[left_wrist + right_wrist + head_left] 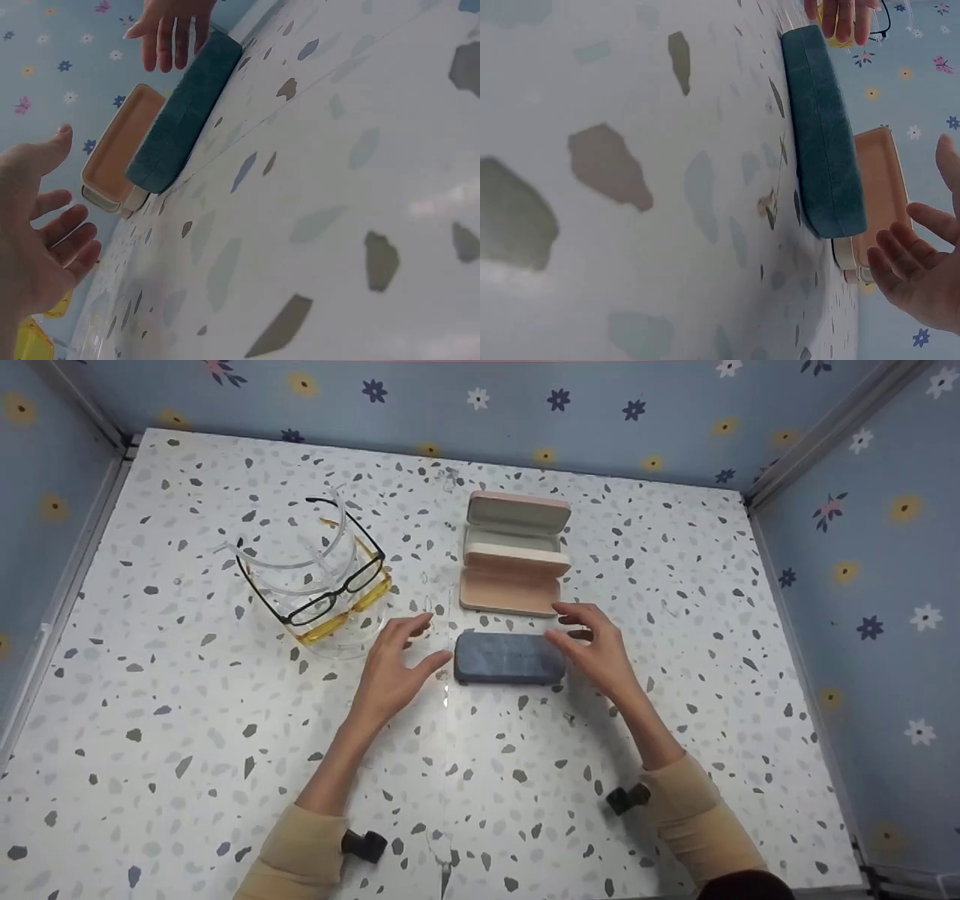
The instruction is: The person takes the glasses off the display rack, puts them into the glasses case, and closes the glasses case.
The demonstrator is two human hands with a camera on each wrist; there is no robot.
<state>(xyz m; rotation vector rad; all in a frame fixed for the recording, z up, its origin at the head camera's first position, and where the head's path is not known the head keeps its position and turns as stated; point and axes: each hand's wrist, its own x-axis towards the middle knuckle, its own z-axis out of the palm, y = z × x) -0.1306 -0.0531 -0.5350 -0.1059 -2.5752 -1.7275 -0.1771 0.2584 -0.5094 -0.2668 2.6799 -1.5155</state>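
Observation:
A closed blue-grey glasses case [510,658] [187,112] [823,127] lies flat on the speckled table [187,720]. My left hand [397,660] [34,240] hovers open just to its left, fingers spread and apart from it. My right hand [592,641] [915,262] hovers open at its right end, fingertips just above it, holding nothing. Behind the blue case a pink glasses case [517,555] [120,146] [881,195] stands open.
A clear round container [315,577] at the left holds several pairs of glasses, black, yellow and clear. Flowered blue walls [525,405] close in the table at the back and both sides. Bare tabletop lies in front of the hands.

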